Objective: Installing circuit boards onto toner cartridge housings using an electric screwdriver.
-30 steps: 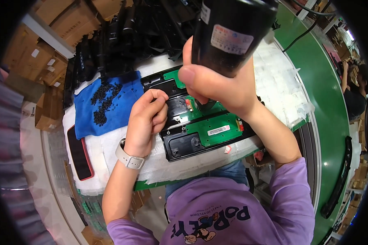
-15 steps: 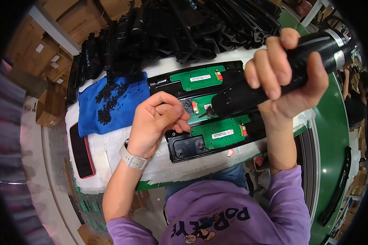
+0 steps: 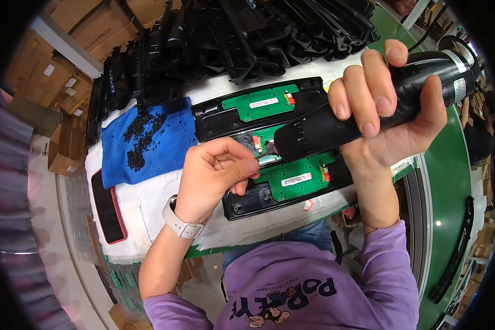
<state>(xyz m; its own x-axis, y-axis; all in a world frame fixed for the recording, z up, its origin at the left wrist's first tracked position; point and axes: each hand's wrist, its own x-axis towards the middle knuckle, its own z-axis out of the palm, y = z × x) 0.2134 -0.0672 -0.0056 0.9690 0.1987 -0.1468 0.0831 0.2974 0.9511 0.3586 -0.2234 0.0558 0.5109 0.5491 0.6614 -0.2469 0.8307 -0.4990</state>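
Observation:
My right hand [image 3: 380, 144] is wrapped round a black electric screwdriver [image 3: 308, 133], held slanting with its nose down to the left. My left hand [image 3: 217, 170] is closed in a pinch at the end of the screwdriver's bit [image 3: 265, 155]; whatever lies between thumb and finger is too small or hidden. Beneath are three long black plastic panels with green circuit boards: the far panel [image 3: 210, 118], a middle one whose circuit board [image 3: 267, 133] is partly covered by hands and tool, and the near panel [image 3: 242, 204].
Left of the panels, a blue cloth [image 3: 176, 132] bears a heap of tiny black screws [image 3: 143, 137]. A red-edged phone [image 3: 109, 212] lies by the table's left edge. Black plastic parts [image 3: 236, 44] are piled along the back. Cardboard boxes [image 3: 66, 137] stand beyond on the left.
The screwdriver's nose has shifted slightly left, and its bit now meets my left fingertips. My left hand has dropped a little and turned toward the bit.

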